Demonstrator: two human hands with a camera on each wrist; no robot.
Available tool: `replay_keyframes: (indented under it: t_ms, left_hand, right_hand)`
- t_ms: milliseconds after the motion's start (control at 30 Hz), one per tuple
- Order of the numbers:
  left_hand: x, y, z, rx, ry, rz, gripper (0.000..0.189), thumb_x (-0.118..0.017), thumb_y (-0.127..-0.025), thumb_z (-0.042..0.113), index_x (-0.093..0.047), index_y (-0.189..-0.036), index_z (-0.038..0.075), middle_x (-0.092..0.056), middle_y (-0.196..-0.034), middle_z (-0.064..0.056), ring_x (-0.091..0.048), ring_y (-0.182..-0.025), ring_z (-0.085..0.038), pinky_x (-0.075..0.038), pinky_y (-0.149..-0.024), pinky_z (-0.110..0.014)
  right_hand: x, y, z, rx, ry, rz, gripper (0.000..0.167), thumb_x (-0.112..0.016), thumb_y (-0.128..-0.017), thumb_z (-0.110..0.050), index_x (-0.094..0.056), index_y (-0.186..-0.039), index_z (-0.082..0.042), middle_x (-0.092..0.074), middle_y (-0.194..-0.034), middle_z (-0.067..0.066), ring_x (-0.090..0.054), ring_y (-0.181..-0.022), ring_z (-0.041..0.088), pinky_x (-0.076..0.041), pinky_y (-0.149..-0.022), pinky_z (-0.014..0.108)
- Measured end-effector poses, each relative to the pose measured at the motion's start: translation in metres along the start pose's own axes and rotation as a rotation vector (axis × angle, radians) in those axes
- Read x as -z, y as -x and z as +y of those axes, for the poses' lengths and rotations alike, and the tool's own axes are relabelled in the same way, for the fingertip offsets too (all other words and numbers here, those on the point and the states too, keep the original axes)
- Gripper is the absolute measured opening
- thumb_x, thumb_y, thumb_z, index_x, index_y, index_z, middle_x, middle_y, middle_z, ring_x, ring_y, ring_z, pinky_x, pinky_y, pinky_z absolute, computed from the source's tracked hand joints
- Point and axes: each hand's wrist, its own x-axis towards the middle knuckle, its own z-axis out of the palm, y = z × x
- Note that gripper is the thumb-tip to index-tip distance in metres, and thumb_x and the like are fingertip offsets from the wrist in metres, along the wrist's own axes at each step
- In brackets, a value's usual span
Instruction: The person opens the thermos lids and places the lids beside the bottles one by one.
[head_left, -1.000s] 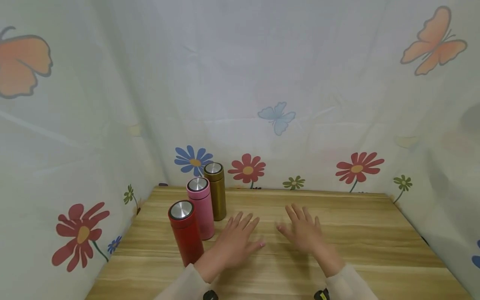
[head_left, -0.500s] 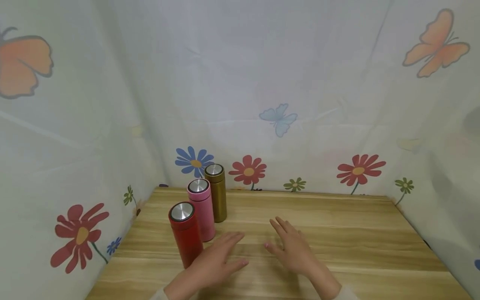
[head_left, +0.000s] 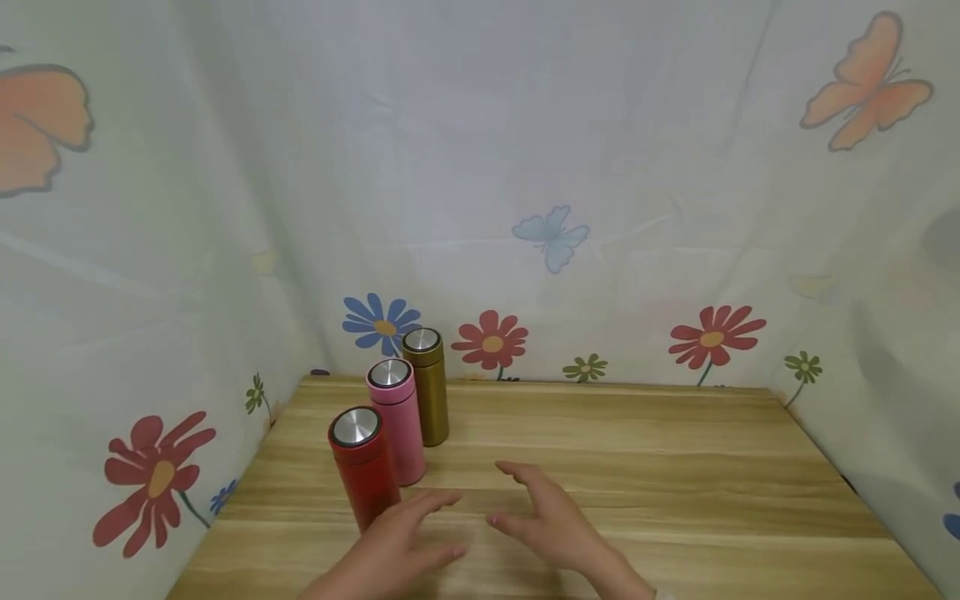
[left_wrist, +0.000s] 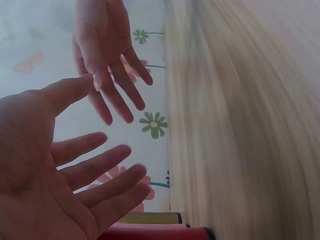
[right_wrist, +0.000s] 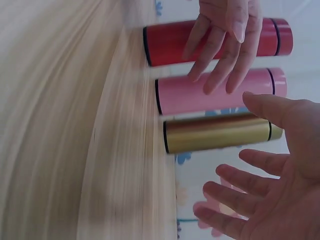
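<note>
So the fingers on both hands are spread and loosely extended, nothing in them, with the left hand (head_left: pixel 397 542) and right hand (head_left: pixel 551 521) roughly palm to palm above the table. Closest thing is the silver-topped red cylindrical flask (head_left: pixel 366 475), just left of the left hand's fingers. That hand hides the foot of it from the head view, so can't tell if they touch. Left hand is clearly the nearer one; the right sits well apart. Behind the red one stand a silver-topped pink cylindrical flask (head_left: pixel 400 425) and a silver-topped gold cylindrical flask (head_left: pixel 431 396), all upright, long axes vertical, in a line running away from the person. They're on a wood-grain table (head_left: pixel 675 467), with a pale flower-and-butterfly cloth backdrop (head_left: pixel 465 125) behind.
</note>
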Motion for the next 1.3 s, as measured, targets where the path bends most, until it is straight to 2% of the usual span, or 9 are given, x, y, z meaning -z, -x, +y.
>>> replay_keyframes:
  t_ms: [133, 233, 400, 567, 700, 833, 1033, 1133, 1300]
  left_hand:
    - [0.007, 0.007, -0.007, 0.014, 0.118, -0.062, 0.058, -0.078, -0.089, 0.052, -0.063, -0.138, 0.025, -0.07, -0.129, -0.003, -0.067, -0.117, -0.03, -0.059, -0.094, -0.052]
    - [0.012, 0.011, -0.015, 0.071, 0.186, -0.099, 0.055, -0.08, -0.088, 0.047, -0.065, -0.135, 0.02, -0.072, -0.12, -0.003, -0.068, -0.11, -0.027, -0.06, -0.091, -0.048]
    - [0.019, 0.019, -0.031, 0.149, 0.203, -0.11, 0.055, -0.079, -0.09, 0.046, -0.064, -0.131, 0.012, -0.071, -0.114, -0.003, -0.067, -0.104, -0.022, -0.06, -0.09, -0.048]
    - [0.027, 0.028, -0.048, 0.216, 0.199, -0.111, 0.054, -0.076, -0.091, 0.049, -0.065, -0.128, 0.011, -0.071, -0.112, -0.001, -0.066, -0.101, -0.02, -0.06, -0.089, -0.045]
    - [0.035, 0.034, -0.059, 0.237, 0.167, -0.086, 0.049, -0.077, -0.09, 0.05, -0.068, -0.118, 0.011, -0.072, -0.108, 0.0, -0.066, -0.098, -0.019, -0.061, -0.085, -0.041]
    - [0.043, 0.039, -0.069, 0.267, 0.117, -0.039, 0.043, -0.078, -0.089, 0.049, -0.069, -0.109, 0.012, -0.072, -0.102, 0.002, -0.066, -0.094, -0.018, -0.061, -0.083, -0.04]
    - [0.047, 0.038, -0.077, 0.448, 0.025, 0.112, 0.047, -0.086, -0.08, 0.049, -0.067, -0.101, 0.012, -0.07, -0.091, 0.002, -0.067, -0.085, -0.017, -0.061, -0.08, -0.04]
    - [0.051, 0.034, -0.077, 0.505, 0.013, 0.148, 0.061, -0.088, -0.076, 0.053, -0.064, -0.109, 0.008, -0.07, -0.096, 0.0, -0.068, -0.088, -0.019, -0.061, -0.08, -0.042]
    - [0.054, 0.027, -0.075, 0.485, 0.054, 0.186, 0.093, -0.088, -0.071, 0.06, -0.052, -0.137, 0.005, -0.069, -0.121, -0.01, -0.068, -0.106, -0.032, -0.061, -0.087, -0.049]
  right_hand:
    - [-0.012, -0.005, -0.005, 0.031, -0.063, -0.001, 0.063, -0.072, -0.095, -0.049, -0.054, -0.147, -0.019, -0.06, -0.146, 0.005, -0.056, -0.134, 0.034, -0.049, -0.106, 0.058]
    - [-0.022, -0.01, -0.008, 0.051, -0.099, 0.0, 0.055, -0.074, -0.094, -0.046, -0.058, -0.141, -0.024, -0.064, -0.14, 0.0, -0.061, -0.129, 0.031, -0.051, -0.103, 0.051]
    - [-0.037, -0.018, -0.017, 0.043, -0.193, -0.042, 0.047, -0.074, -0.094, -0.043, -0.061, -0.136, -0.029, -0.066, -0.135, -0.007, -0.063, -0.125, 0.027, -0.053, -0.099, 0.045]
    - [-0.05, -0.024, -0.027, 0.042, -0.27, -0.092, 0.042, -0.074, -0.095, -0.038, -0.062, -0.134, -0.029, -0.066, -0.133, -0.009, -0.063, -0.122, 0.019, -0.054, -0.097, 0.038]
    - [-0.06, -0.028, -0.029, 0.057, -0.293, -0.12, 0.042, -0.074, -0.095, -0.034, -0.062, -0.135, -0.027, -0.066, -0.134, -0.008, -0.064, -0.12, 0.016, -0.055, -0.097, 0.035]
    - [-0.069, -0.031, -0.031, 0.083, -0.307, -0.138, 0.048, -0.074, -0.095, -0.029, -0.059, -0.141, -0.023, -0.064, -0.137, -0.004, -0.063, -0.122, 0.019, -0.055, -0.097, 0.034]
    - [-0.081, -0.035, -0.033, 0.081, -0.329, -0.182, 0.061, -0.072, -0.097, -0.024, -0.049, -0.153, -0.021, -0.057, -0.146, 0.0, -0.06, -0.129, 0.023, -0.055, -0.102, 0.036]
    - [-0.086, -0.038, -0.034, 0.079, -0.329, -0.192, 0.065, -0.072, -0.097, -0.024, -0.045, -0.155, -0.021, -0.055, -0.149, 0.001, -0.059, -0.131, 0.026, -0.054, -0.103, 0.038]
    - [-0.092, -0.042, -0.04, 0.077, -0.343, -0.205, 0.071, -0.072, -0.095, -0.018, -0.04, -0.158, -0.024, -0.05, -0.155, 0.006, -0.058, -0.134, 0.033, -0.054, -0.102, 0.035]
